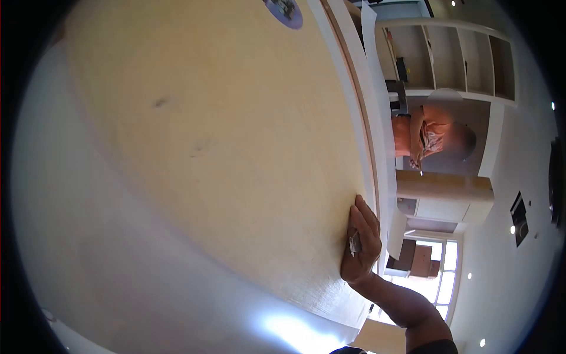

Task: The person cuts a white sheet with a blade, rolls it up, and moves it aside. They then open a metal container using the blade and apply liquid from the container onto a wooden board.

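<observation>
My right hand [364, 243] presses against the face of a large pale-yellow wood panel [236, 141], close to its long strip-trimmed edge. The fingers lie close together and point along that edge. Between thumb and fingers shows a small shiny flat piece [354, 242], mostly covered by the hand; I cannot tell its kind. A round purplish sticker [285, 13] sits on the panel at the top of the view, and a few dark smudges mark its surface. My left hand is out of sight.
The view is turned sideways. Beyond the panel's edge a person in orange [433, 137] stands near open wooden shelves [445, 56]. Cardboard boxes [421, 261] are stacked before a bright window [448, 277]. A pale smooth surface [135, 253] borders the panel.
</observation>
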Demonstrator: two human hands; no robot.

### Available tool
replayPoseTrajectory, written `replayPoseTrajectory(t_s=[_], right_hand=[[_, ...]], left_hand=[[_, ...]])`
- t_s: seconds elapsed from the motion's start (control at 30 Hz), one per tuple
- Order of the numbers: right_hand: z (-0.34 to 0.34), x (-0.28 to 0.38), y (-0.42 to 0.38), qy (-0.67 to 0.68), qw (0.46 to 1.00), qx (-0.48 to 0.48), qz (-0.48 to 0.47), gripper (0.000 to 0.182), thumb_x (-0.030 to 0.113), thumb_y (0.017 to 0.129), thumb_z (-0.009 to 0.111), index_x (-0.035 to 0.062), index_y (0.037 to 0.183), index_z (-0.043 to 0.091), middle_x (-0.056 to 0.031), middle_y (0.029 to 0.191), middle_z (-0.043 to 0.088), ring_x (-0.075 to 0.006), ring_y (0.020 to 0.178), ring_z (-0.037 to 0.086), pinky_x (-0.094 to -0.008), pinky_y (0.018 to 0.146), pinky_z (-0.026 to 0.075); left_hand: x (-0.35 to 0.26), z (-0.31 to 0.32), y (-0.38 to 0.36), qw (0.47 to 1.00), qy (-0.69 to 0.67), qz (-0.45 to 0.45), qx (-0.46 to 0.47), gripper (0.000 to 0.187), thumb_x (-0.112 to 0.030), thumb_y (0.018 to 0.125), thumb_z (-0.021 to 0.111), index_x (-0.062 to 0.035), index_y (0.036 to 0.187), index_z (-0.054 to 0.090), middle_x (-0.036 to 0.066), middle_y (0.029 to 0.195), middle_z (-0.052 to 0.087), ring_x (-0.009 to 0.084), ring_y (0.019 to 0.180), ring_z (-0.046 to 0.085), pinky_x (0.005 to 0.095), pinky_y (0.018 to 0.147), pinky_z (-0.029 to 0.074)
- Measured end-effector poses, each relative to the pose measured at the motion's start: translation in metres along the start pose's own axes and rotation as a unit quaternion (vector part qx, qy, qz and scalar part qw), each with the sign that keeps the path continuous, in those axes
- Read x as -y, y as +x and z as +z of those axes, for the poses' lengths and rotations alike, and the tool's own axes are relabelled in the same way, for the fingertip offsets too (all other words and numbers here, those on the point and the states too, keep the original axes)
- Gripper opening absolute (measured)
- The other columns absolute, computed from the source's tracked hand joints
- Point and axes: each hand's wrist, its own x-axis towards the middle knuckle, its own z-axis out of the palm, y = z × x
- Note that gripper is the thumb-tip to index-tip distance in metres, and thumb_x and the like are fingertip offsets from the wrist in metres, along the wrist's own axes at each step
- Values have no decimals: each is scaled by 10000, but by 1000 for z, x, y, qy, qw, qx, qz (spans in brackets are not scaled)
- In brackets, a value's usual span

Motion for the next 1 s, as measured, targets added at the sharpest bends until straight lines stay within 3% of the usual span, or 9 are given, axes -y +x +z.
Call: replayPoseTrajectory(t_s=[0.4, 0.73, 0.83, 1.0], right_hand=[[-3, 5, 7, -4, 1000, 2, -14, 345, 24, 949, 521, -54, 1265, 638, -254, 1361, 593, -400, 1289, 552, -468, 1092, 417], [-3, 11, 4, -28, 999, -7, 14, 330, -27, 903, 606, -10, 1226, 671, -239, 1324, 623, -390, 1256, 578, -445, 1045, 439], [-5, 4, 2, -29, 999, 16, 7, 352, 61, 983, 490, -39, 1294, 623, -254, 1388, 572, -373, 1336, 518, -438, 1123, 376], [-7, 5, 3, -42, 999, 21, 7, 347, 76, 979, 514, -46, 1284, 626, -257, 1381, 576, -379, 1322, 530, -441, 1113, 386]], left_hand=[[20, 3, 3, 999, 42, 10, 8, 315, -255, 785, 679, -74, 1042, 701, 193, 1065, 697, 342, 1043, 670, 463, 894, 552], [28, 3, 1, 997, 71, 21, 2, 303, -251, 791, 677, -76, 1036, 703, 189, 1061, 699, 335, 1034, 676, 460, 880, 559], [31, 3, 0, 997, 79, 18, -1, 299, -250, 792, 677, -77, 1034, 704, 188, 1060, 700, 333, 1031, 678, 459, 876, 561], [36, 5, 1, 995, 93, 19, -2, 293, -248, 795, 677, -78, 1031, 705, 187, 1058, 701, 330, 1026, 681, 458, 869, 564]])
